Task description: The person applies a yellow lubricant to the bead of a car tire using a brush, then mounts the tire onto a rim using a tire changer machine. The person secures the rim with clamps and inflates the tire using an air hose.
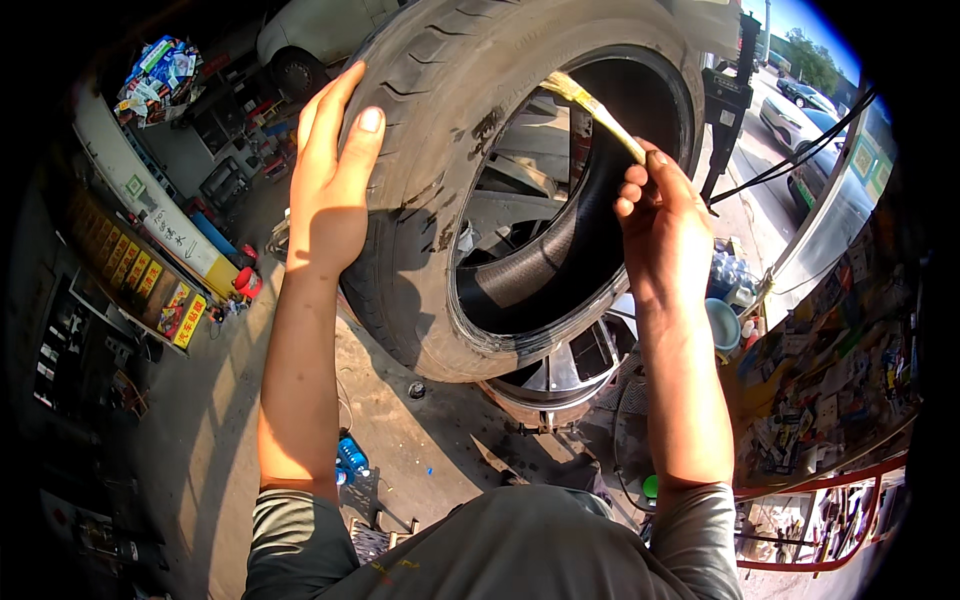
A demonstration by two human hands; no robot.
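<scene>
Grey sleeves (298,530) cover our upper arms. Our left hand (332,190) lies open along the tyre (425,185), thumb apart, gripping nothing; our right hand (668,225) pinches the brush (600,112), bristles by the tyre's opening. The tyre leans above a metal wheel (572,368). Farther off, we see cars (797,125) outside.

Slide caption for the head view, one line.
Left hand at a black, ring-shaped rubber tyre; right hand holding a slim, pale-handled brush at the tyre's opening.
</scene>
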